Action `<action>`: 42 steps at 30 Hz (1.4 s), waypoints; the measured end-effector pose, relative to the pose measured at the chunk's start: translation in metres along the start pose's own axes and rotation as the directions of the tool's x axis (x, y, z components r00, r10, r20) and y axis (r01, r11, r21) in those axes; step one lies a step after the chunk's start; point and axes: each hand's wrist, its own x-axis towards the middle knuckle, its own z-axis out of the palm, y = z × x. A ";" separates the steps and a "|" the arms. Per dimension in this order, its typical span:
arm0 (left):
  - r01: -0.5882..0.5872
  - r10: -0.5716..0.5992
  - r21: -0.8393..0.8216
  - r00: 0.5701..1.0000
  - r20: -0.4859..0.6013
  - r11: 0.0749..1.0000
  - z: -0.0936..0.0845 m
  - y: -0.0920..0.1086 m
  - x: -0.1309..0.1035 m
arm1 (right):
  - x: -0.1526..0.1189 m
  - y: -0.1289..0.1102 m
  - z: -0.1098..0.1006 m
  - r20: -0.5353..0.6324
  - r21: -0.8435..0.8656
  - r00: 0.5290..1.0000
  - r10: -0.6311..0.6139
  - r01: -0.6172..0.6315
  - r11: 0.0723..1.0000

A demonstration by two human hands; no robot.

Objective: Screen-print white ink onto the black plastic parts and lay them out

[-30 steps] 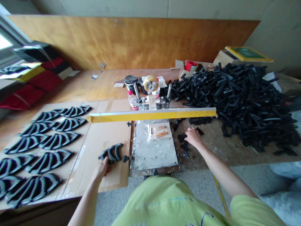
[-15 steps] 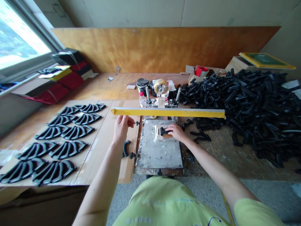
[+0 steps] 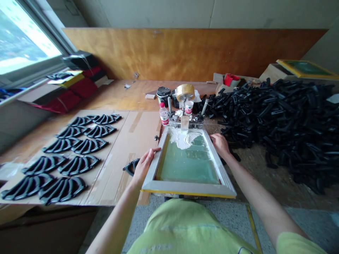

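A screen frame (image 3: 153, 186) with green mesh lies lowered over the metal plate, which it hides. White paste (image 3: 185, 139) is smeared across the mesh's far end, below a squeegee (image 3: 185, 123). My left hand (image 3: 145, 161) holds the frame's left edge, fingers closed along it. At the upper right edge of the frame is my right hand (image 3: 219, 144), its fingers curled; what they hold, if anything, I cannot make out. Just left of my left hand, black curved pieces (image 3: 130, 167) lie on the cardboard.
Rows of black pieces (image 3: 79, 161) cover the cardboard at left. A big black pile (image 3: 267, 109) fills the right side. Behind the frame stand a bottle (image 3: 163, 114), a black tub (image 3: 163, 94), a cup (image 3: 189, 108) and a tape roll (image 3: 185, 92).
The frame has swung down from its raised position over the plate. My left hand has moved down to its left edge, and my right hand has left the black piece for its right side.
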 end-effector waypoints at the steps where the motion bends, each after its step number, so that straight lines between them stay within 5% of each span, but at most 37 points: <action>1: 0.038 -0.038 0.004 0.999 0.022 0.999 0.000 -0.013 -0.001 | 0.010 -0.003 -0.003 -0.050 -0.005 0.999 -0.007 0.007 1.000; 5: 0.117 -0.114 -0.035 0.991 0.070 0.993 0.008 -0.065 0.006 | 0.053 -0.052 0.012 -0.083 -0.051 0.962 -0.261 0.257 0.965; 9: 0.101 -0.101 0.058 0.995 0.003 0.993 0.015 -0.095 0.016 | 0.074 -0.098 0.043 0.173 -0.150 0.938 -0.302 0.328 0.933; 13: 0.114 -0.115 0.043 0.993 0.006 0.993 0.016 -0.099 0.016 | 0.049 -0.101 0.051 0.341 -0.173 0.881 -0.329 0.402 0.899; 19: 0.142 -0.143 -0.044 0.990 -0.019 0.989 0.016 -0.091 0.012 | 0.011 -0.088 0.020 0.454 0.085 0.657 -0.602 0.641 0.763; 24: 0.135 -0.136 -0.055 0.991 -0.007 0.989 0.014 -0.086 0.011 | 0.010 -0.090 0.027 0.343 0.032 0.784 -0.517 0.540 0.841; 30: 0.162 -0.161 -0.032 0.987 0.026 0.986 0.014 -0.078 0.008 | -0.015 -0.085 0.034 0.300 0.105 0.760 -0.577 0.575 0.812; 37: 0.163 -0.154 -0.090 0.983 0.102 0.983 0.002 -0.040 0.003 | 0.073 -0.099 0.017 0.151 0.009 0.947 -0.284 0.286 0.958; 42: -0.017 0.017 -0.156 1.000 0.003 0.988 0.001 0.017 0.012 | 0.096 -0.041 -0.015 -0.115 0.023 0.993 -0.005 0.008 1.000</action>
